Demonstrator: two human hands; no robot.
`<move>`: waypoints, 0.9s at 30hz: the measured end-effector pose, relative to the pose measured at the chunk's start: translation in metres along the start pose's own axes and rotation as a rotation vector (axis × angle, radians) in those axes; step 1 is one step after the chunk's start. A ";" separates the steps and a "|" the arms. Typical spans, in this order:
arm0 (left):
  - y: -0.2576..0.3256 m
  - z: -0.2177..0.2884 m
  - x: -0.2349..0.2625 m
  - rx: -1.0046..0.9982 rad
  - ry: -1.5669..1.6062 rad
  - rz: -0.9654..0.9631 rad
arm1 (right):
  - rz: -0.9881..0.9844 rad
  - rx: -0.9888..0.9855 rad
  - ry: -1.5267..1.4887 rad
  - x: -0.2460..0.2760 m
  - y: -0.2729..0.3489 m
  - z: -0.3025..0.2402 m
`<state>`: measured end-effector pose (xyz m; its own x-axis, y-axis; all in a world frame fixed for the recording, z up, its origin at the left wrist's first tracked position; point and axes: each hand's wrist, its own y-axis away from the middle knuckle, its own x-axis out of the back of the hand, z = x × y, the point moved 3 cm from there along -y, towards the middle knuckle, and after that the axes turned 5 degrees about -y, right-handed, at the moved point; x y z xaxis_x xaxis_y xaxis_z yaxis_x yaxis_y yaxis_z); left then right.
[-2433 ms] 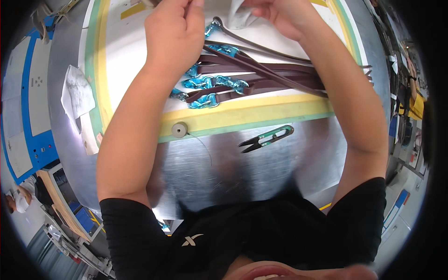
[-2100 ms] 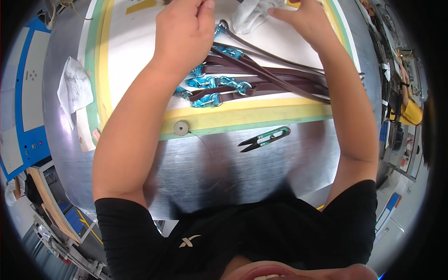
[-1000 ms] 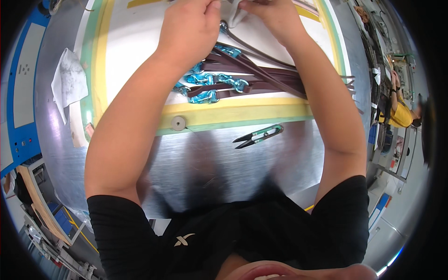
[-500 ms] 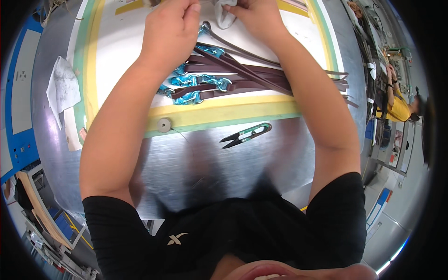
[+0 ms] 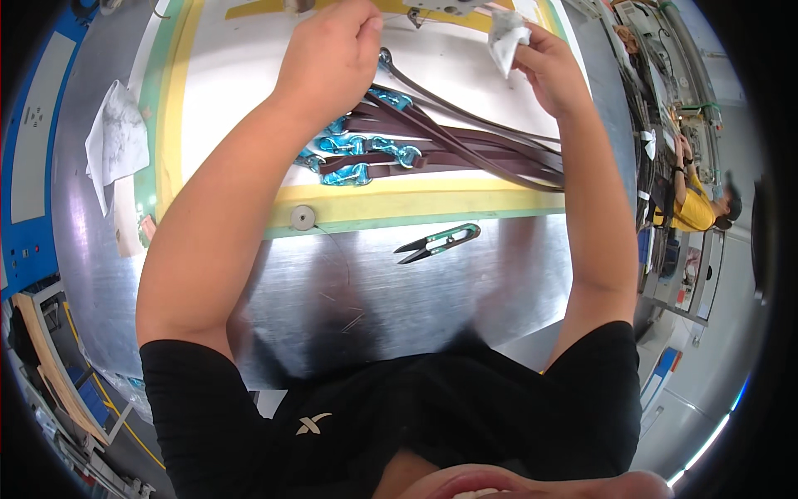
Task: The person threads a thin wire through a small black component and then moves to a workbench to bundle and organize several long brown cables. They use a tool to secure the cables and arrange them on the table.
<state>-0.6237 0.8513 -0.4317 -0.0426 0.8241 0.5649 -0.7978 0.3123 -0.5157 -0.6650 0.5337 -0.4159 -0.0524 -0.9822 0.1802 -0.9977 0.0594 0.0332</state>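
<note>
Dark brown straps [image 5: 465,145] with turquoise clasps [image 5: 357,158], white cloth [image 5: 504,37], green-handled snips [image 5: 439,243], yellow-bordered mat [image 5: 399,204].

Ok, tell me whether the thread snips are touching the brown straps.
Apart. The head view shows the thread snips lying on the bare metal table, with the yellow and green border of the mat between them and the brown straps.

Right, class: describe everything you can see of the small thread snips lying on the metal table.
The thread snips are a small spring-type pair: two short dark pointed blades at the left end, slightly parted, and a slim looped handle with green sides at the right. They look like metal with a coloured coating. They lie flat and slanted on the bare brushed-metal table, just below the green and yellow edge of the white mat. Nothing touches them; both hands are further up, at the brown straps.
</note>
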 end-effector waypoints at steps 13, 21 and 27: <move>0.000 0.001 0.001 0.006 0.016 -0.010 | -0.035 -0.133 0.145 -0.061 -0.031 -0.009; 0.000 0.000 0.000 -0.050 -0.015 0.018 | -0.014 -0.001 -0.141 -0.102 -0.042 0.003; -0.001 0.011 0.008 -0.016 0.003 0.021 | 0.022 0.254 0.271 -0.108 -0.041 -0.002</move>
<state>-0.6300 0.8528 -0.4197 -0.0577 0.8318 0.5521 -0.7873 0.3022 -0.5375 -0.6182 0.6381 -0.4347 -0.0946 -0.8965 0.4328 -0.9771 0.0005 -0.2126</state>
